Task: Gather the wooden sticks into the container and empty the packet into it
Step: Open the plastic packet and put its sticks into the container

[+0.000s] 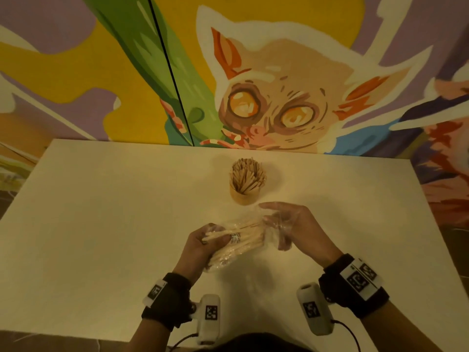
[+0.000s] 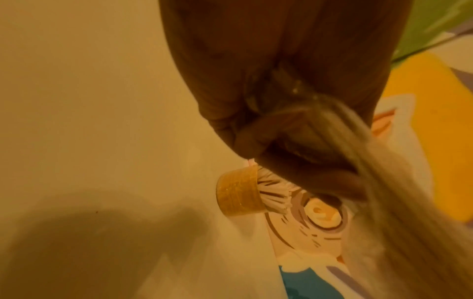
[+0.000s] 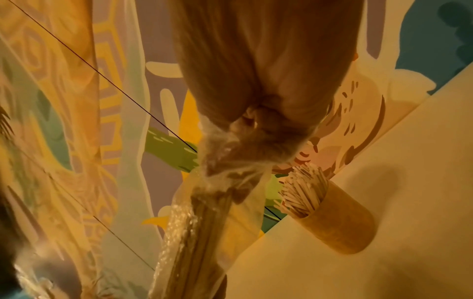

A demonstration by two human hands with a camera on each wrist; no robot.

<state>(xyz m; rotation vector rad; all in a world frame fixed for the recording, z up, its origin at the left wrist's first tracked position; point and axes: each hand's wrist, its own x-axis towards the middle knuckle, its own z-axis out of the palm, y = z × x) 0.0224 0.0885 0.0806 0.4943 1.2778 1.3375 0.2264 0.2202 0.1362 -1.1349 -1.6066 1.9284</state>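
A round wooden container [image 1: 245, 195] stands upright on the white table [image 1: 101, 224], packed with wooden sticks [image 1: 247, 174] that fan out above its rim. Just in front of it, both hands hold a clear plastic packet [image 1: 241, 241] of sticks above the table. My left hand [image 1: 215, 236] grips the packet's lower end, fingers curled round the bundle. My right hand [image 1: 274, 224] pinches the crumpled plastic at the other end, index finger stretched out. In the right wrist view the packet [image 3: 199, 222] hangs from the fingers beside the container [image 3: 340, 226]. The left wrist view shows the container [image 2: 240, 194] past the curled fingers.
A painted mural wall [image 1: 279, 85] rises directly behind the table's far edge. Wrist cameras with cables hang under both forearms near the table's front edge. The table top to the left and right of the hands is bare white surface.
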